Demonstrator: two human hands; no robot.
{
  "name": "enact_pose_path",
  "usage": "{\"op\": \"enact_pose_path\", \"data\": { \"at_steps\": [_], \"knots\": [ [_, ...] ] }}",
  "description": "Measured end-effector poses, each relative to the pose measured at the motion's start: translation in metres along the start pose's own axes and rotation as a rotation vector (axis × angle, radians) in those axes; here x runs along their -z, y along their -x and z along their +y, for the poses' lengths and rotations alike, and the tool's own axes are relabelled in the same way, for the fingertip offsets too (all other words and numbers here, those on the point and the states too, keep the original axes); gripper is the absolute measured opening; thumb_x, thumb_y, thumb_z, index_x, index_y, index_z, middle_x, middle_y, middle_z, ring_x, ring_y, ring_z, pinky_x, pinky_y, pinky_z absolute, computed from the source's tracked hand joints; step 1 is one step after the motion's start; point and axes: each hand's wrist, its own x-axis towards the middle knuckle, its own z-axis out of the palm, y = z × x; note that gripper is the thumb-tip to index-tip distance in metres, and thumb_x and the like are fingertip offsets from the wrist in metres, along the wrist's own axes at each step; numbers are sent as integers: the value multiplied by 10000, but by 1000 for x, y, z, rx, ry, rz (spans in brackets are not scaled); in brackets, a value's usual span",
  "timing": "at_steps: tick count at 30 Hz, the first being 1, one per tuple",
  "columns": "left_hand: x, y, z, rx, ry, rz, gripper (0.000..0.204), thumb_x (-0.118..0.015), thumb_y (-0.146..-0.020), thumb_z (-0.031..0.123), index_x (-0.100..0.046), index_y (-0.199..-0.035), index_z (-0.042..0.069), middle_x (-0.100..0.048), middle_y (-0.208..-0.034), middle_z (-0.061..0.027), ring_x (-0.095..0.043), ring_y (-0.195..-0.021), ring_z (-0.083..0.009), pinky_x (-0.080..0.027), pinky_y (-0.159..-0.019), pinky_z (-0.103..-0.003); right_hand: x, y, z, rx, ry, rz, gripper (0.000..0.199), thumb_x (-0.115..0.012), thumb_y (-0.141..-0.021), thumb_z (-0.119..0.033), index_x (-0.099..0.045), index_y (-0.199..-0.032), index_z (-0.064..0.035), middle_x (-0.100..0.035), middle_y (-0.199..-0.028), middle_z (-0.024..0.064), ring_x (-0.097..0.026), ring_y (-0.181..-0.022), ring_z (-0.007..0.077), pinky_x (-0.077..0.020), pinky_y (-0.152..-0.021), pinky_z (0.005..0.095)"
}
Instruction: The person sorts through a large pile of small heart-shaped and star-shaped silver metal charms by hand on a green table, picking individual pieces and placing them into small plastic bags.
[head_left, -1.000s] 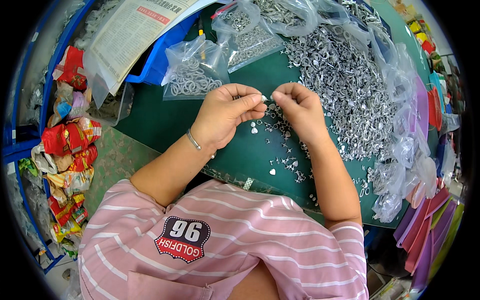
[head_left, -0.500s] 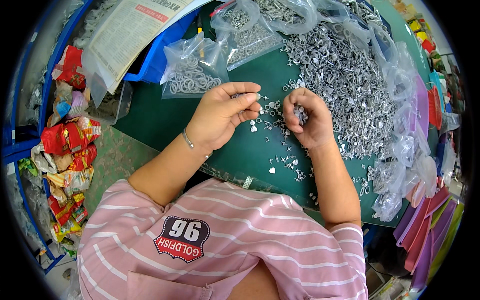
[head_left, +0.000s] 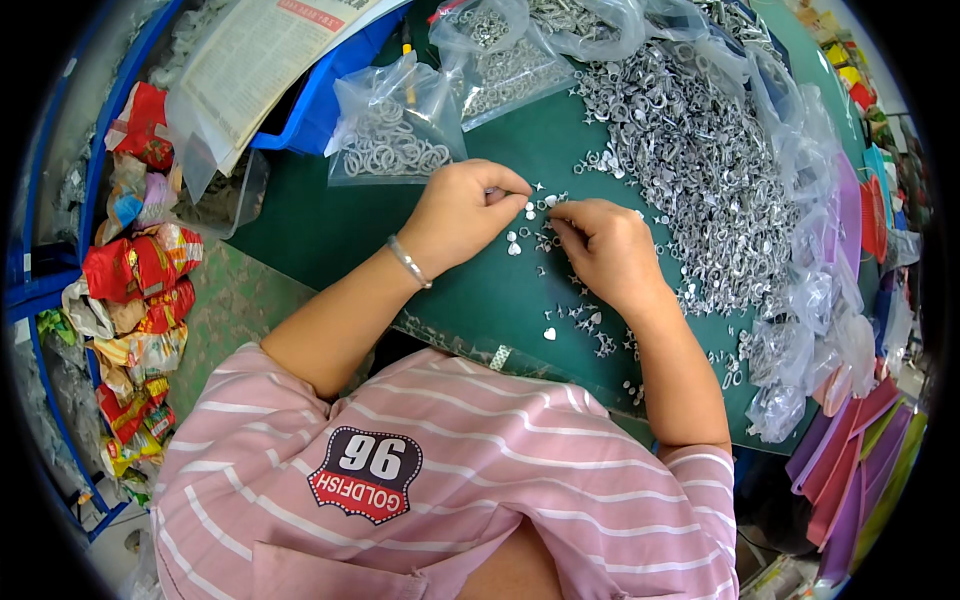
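Observation:
Over the green tabletop (head_left: 310, 215), my two hands face each other with the backs turned up. My left hand (head_left: 465, 215) is closed, its thumb and index finger brought near each other beside a few small metal pieces; whatever it holds is hidden. A bracelet (head_left: 408, 262) circles that wrist. My right hand (head_left: 612, 250) is bent inward, fingertips low over loose silver charms (head_left: 545, 240), some star-shaped or heart-shaped. What its fingers hold cannot be made out. One heart charm (head_left: 550, 334) lies nearer to me.
A big heap of silver charms (head_left: 690, 150) spreads at the right, edged by clear plastic (head_left: 805, 200). Clear bags of rings (head_left: 395, 150) and small parts (head_left: 510, 80) lie at the back. A blue bin (head_left: 325, 95) with printed paper (head_left: 245, 80) stands back left.
Both hands have turned over, palms now downward. The right hand has moved left and toward me, closer to the loose charms; the charms seen earlier in its curled fingers are out of sight.

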Motion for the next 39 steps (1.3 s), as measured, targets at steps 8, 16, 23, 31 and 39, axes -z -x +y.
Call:
{"op": "enact_pose_path", "data": {
  "at_steps": [8,16,23,31,39],
  "knots": [
    [-10,-6,-13,-241,-290,50,92,-700,-786,76,-689,-861,25,-575,-699,-62,-541,-583,-177,-454,-560,-291,-7,0,-4,24,-28,70,83,-653,-796,-107,-690,-859,-65,-669,-802,118,-652,-720,330,-530,-631,416],
    [28,8,-5,543,1202,-79,91,-564,-866,124,-565,-892,37,-574,-892,-91,-505,-640,-91,-363,-479,-183,-16,-8,-7,95,83,-6,51,-662,-797,-108,-661,-813,-59,-650,-774,138,-639,-691,339,-515,-607,422],
    [19,17,12,341,348,-94,124,-664,-809,91,-666,-889,-3,-597,-777,-36,-531,-635,-107,-416,-549,-220,16,13,2,-404,-1153,-138,70,-677,-856,-65,-632,-897,-29,-543,-710,-44,-455,-579,45,-341,-499,187],
    [3,20,-7,-215,-332,-117,86,-700,-780,49,-703,-863,27,-576,-708,-76,-543,-607,-173,-442,-584,-283,41,78,40,-261,-1998,179,258,-422,-1022,-269,-508,-897,-60,-390,-657,-19,-321,-496,65,-245,-404,196],
    [18,16,1,411,1024,-407,94,-583,-888,39,-581,-970,-6,-562,-784,-40,-513,-641,-86,-371,-470,-165,56,106,37,-656,-794,340,147,-654,-908,-150,-692,-923,-8,-547,-616,-22,-410,-495,24,-283,-436,189]
  ]
}}
